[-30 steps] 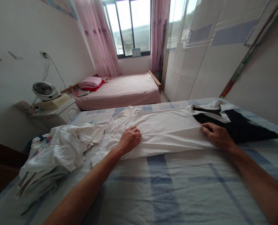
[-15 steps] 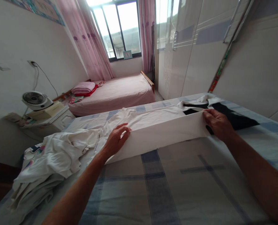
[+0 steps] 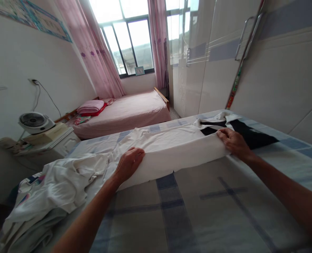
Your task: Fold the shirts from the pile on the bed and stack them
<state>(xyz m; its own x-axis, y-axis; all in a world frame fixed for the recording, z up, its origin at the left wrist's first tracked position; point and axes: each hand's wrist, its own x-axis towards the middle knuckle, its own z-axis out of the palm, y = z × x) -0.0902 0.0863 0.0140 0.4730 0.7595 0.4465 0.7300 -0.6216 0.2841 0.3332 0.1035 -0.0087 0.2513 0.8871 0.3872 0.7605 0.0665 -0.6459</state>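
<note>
A white shirt with black parts (image 3: 182, 156) lies spread across the bed, its near side folded over in a long flat strip. My left hand (image 3: 131, 161) is closed on the strip's upper edge at the left. Near the neck opening, my right hand (image 3: 232, 140) pinches the same edge, thumb and fingers together. Black fabric (image 3: 253, 135) of the shirt shows beyond my right hand. Left of my left forearm is a crumpled heap of white clothing (image 3: 63, 179), with a grey-green garment (image 3: 40, 228) under its near end.
The bed has a blue and grey checked sheet (image 3: 203, 218). Behind it stands a second bed (image 3: 129, 109) with folded pink bedding (image 3: 90, 106). A fan (image 3: 34, 121) sits on a box atop a small cabinet at left. Tall white wardrobe doors (image 3: 219, 70) line the right.
My left hand's fingers, which were partly spread, are now closed on the cloth edge. My right hand keeps its pinch. The view has tilted up and shifted slightly right.
</note>
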